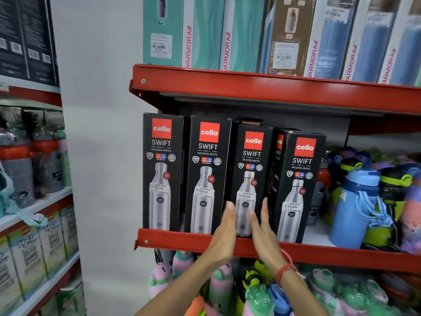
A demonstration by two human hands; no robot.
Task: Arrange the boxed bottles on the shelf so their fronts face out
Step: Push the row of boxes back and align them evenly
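Observation:
Several black boxed bottles stand in a row on the red middle shelf (pixel 177 241), fronts outward. The leftmost box (pixel 162 172) and the second box (pixel 206 176) stand straight. The third box (pixel 251 160) sits a little further back. The fourth box (pixel 298 183) is turned slightly, so its left side shows. My left hand (pixel 224 236) and my right hand (pixel 262 231) are raised flat, palms facing each other, at either side of the third box's lower part. Whether the hands touch the box I cannot tell. Neither hand grips anything.
Loose blue, green and purple bottles (pixel 364 201) crowd the shelf right of the boxes. Teal and blue boxes (pixel 205 33) fill the upper shelf. Coloured bottles (pixel 227 286) stand below. A white wall and another rack (pixel 34 201) lie to the left.

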